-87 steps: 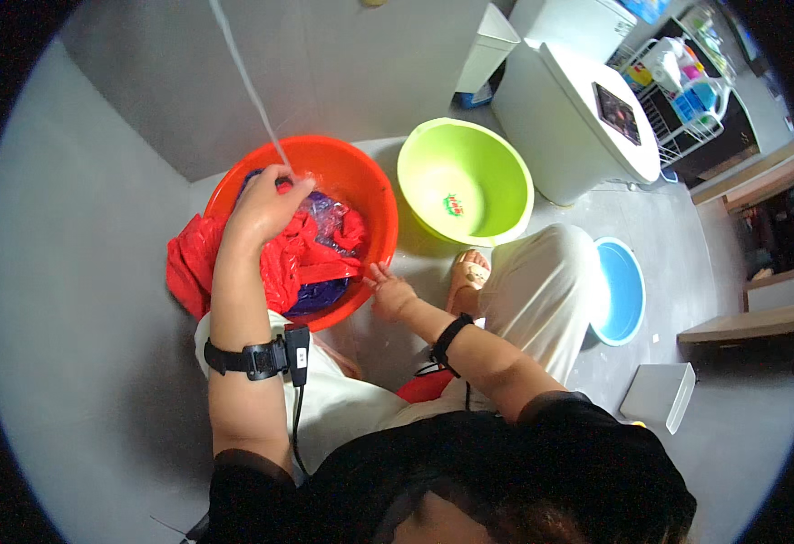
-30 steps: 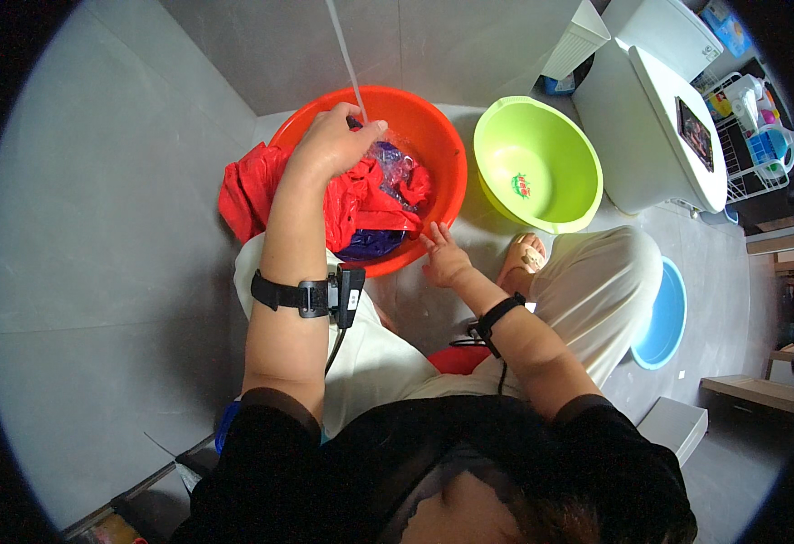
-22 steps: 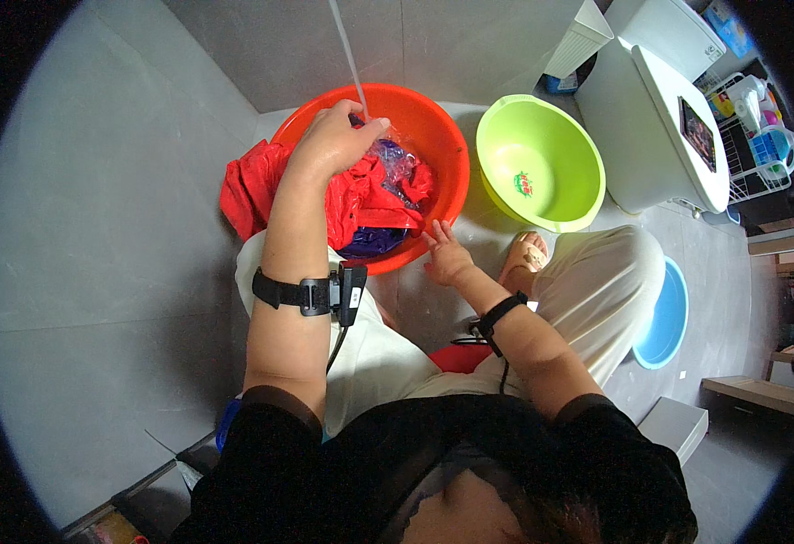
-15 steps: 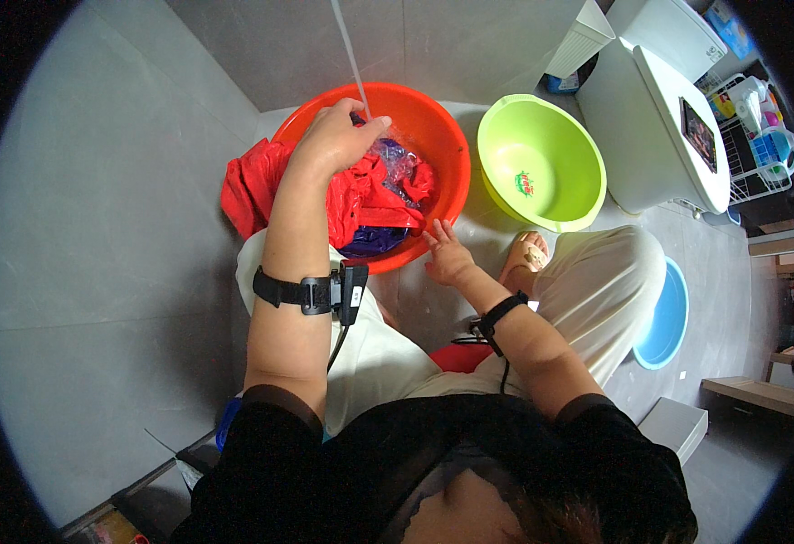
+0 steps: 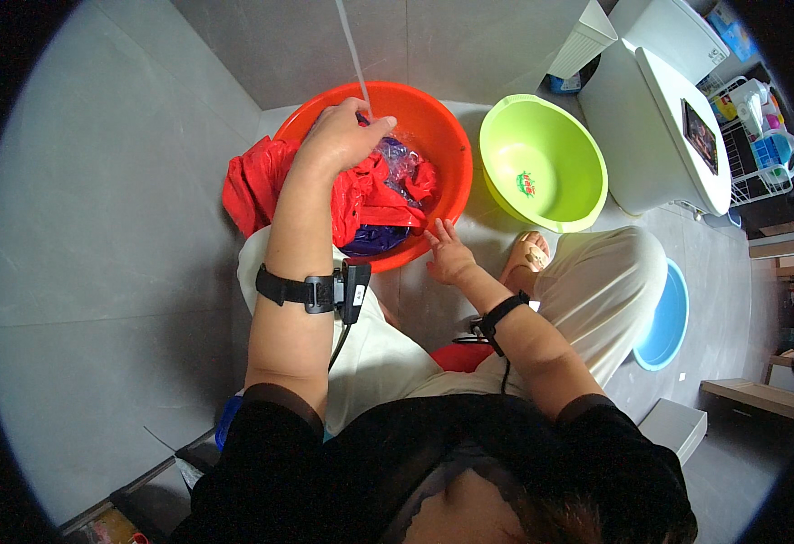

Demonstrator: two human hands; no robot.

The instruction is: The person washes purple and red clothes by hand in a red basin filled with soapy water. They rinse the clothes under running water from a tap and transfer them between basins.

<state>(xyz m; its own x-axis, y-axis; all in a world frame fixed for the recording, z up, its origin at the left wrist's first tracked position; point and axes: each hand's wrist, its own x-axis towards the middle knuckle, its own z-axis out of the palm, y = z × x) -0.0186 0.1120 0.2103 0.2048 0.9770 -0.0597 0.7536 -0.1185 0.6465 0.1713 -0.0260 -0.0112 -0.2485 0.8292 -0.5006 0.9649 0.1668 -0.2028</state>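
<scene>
A large red basin (image 5: pixel 458 154) holds a wet red garment (image 5: pixel 356 195), with dark blue fabric (image 5: pixel 374 238) partly beneath it. A thin, pale stream of water (image 5: pixel 353 45) falls from above and splashes in the basin. My left hand (image 5: pixel 340 136) hovers over the basin beside this stream, thumb and fingers apart, its palm hidden; I see nothing held in it. Part of the red garment hangs over the left rim. At the near right rim, my right hand (image 5: pixel 451 254) rests with spread fingers, and it holds nothing.
A lime green basin (image 5: pixel 560 172) stands right of the red one, near my sandalled foot (image 5: pixel 528 254). A blue basin (image 5: pixel 664 317) lies beyond my right knee. A white toilet (image 5: pixel 633 136) with a dark phone-like device on its lid stands at the far right. Grey walls close in the left and far sides.
Almost nothing differs. My left hand has shifted very slightly beside the stream, while my right hand stays at the rim.
</scene>
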